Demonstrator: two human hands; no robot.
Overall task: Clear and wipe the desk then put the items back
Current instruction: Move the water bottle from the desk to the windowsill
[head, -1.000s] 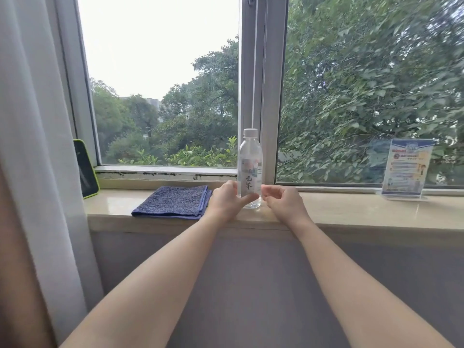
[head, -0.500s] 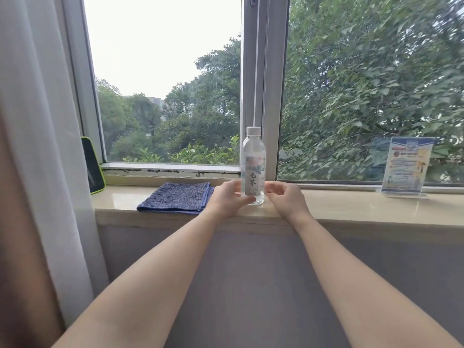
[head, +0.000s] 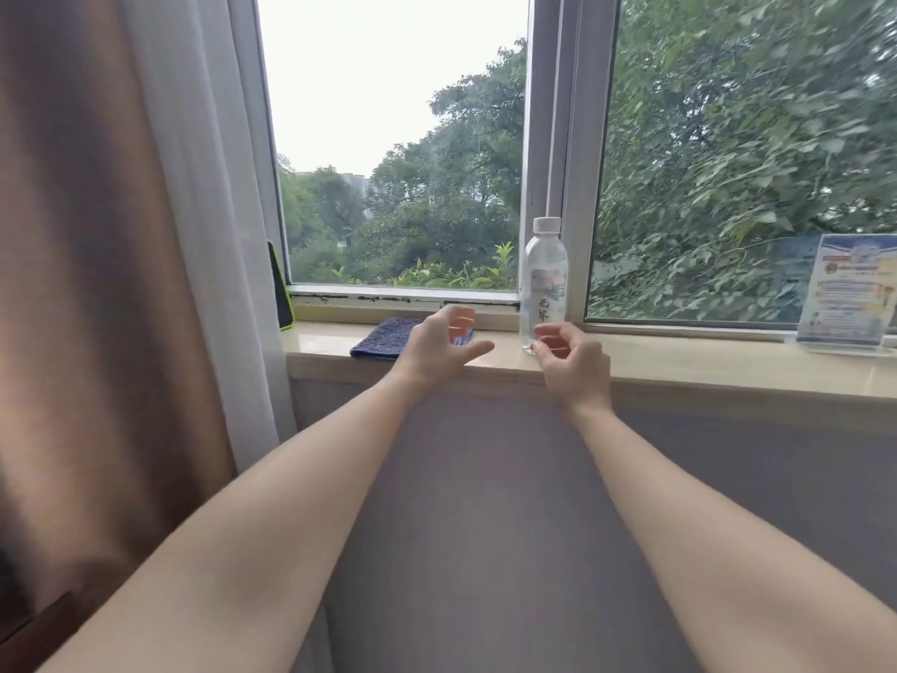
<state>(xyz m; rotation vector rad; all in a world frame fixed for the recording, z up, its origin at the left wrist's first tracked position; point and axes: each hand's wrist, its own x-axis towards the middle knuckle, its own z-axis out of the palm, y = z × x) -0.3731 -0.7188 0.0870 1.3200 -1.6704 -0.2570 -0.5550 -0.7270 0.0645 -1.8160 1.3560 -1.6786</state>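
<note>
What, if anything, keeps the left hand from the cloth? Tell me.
Probably yes: the left hand hovers open over the right end of the cloth, with nothing between; the bottle stands apart, further right.

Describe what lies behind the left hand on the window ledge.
A blue towel lies on the ledge, its left part showing. The left hand covers much of its right end, hiding it.
</note>
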